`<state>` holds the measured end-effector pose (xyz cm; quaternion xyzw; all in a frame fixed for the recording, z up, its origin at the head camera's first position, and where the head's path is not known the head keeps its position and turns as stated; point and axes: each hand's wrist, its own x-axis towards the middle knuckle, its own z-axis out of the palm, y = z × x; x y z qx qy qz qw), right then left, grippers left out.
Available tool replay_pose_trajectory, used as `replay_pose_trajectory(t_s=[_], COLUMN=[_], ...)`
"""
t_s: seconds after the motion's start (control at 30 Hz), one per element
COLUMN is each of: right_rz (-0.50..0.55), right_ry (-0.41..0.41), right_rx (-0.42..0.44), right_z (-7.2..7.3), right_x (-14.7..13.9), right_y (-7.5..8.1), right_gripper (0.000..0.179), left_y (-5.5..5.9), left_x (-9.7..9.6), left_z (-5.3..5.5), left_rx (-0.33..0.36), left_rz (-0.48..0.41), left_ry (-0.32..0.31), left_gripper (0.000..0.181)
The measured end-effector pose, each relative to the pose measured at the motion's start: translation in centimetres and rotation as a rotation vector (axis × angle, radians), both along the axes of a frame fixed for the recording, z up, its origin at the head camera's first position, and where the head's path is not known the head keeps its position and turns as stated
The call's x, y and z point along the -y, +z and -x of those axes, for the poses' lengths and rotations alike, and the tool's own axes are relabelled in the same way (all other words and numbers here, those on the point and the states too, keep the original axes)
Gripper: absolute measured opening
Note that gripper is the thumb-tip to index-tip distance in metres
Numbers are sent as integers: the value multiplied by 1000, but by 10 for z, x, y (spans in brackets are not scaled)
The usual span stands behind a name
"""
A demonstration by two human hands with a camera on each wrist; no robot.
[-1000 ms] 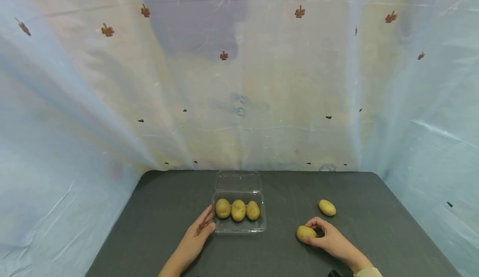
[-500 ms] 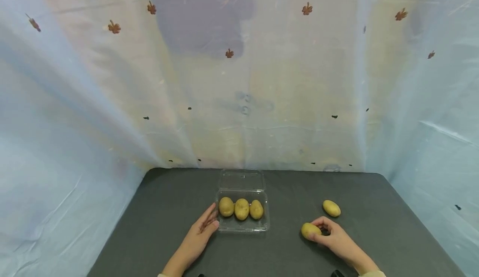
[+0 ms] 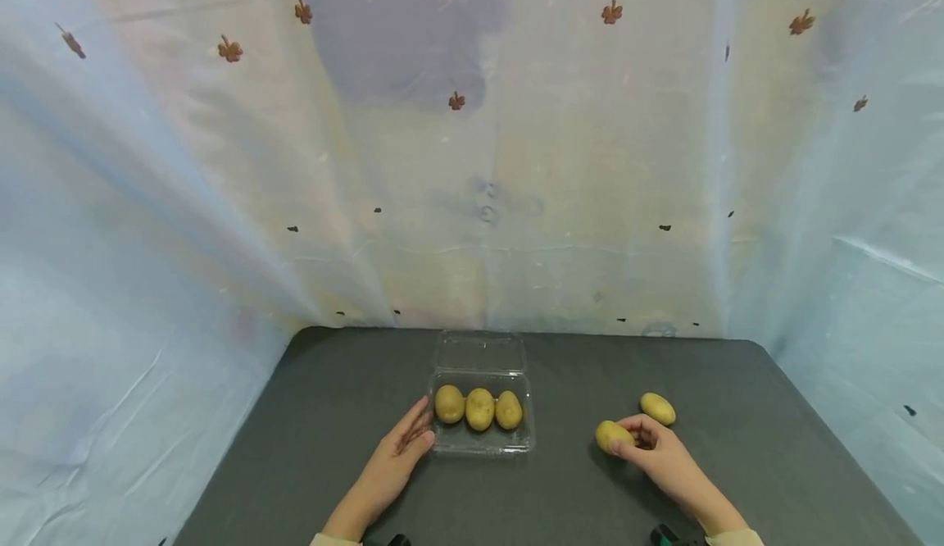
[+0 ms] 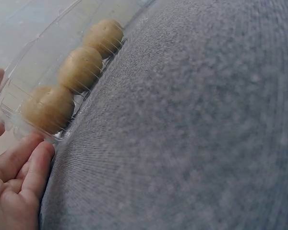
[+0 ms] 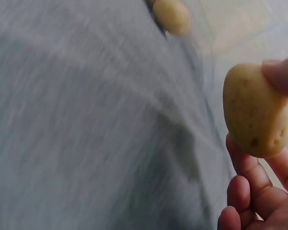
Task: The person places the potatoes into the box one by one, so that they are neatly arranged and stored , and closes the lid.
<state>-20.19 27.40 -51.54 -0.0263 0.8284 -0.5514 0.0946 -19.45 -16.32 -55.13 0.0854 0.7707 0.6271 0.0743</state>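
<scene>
My right hand (image 3: 662, 456) pinches a potato (image 3: 614, 436) between thumb and fingers, raised above the dark tabletop; the right wrist view shows the held potato (image 5: 255, 110) close up, with small pits in its skin. A clear plastic clamshell box (image 3: 483, 446) stands with its lid (image 3: 481, 352) laid back and three potatoes in a row inside. Along the box's left side rests my left hand (image 3: 391, 466), its fingers extended; in the left wrist view its fingertips (image 4: 38, 146) are at the box's near corner. Another potato (image 3: 657, 408) lies on the table just beyond my right hand.
A dark grey cloth covers the table (image 3: 347, 398). Pale plastic sheeting (image 3: 546, 161) with brown leaf shapes hangs behind the table and along both sides.
My right hand has lifted its potato off the table and slightly away from me. The left hand stays at the box. The head view has shifted a little.
</scene>
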Motion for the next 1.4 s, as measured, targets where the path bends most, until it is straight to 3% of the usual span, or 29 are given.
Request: replay_pose_trajectory(t_s=[0.37, 0.7, 0.93, 1.07, 1.27, 1.4], right_rz=[7, 30, -4, -11, -28, -49], right_ry=[-40, 43, 65, 85, 90, 118], right_rx=[-95, -166, -223, -252, -311, -314], right_z=[5, 6, -4, -1, 18, 24], right_x=[35, 66, 96, 109, 126, 140], right_y=[33, 49, 78, 77, 47, 39], right_gripper=[45, 38, 32, 30, 32, 35], left_y=[-4, 0, 5, 6, 4, 5], left_x=[2, 2, -1, -2, 0, -1], left_z=[-2, -1, -1, -2, -2, -2], left_rx=[23, 10, 9, 12, 18, 21], left_rz=[-4, 2, -25, -23, -36, -33], left_ry=[23, 21, 13, 2, -14, -7], left_gripper=[62, 61, 60, 61, 61, 61])
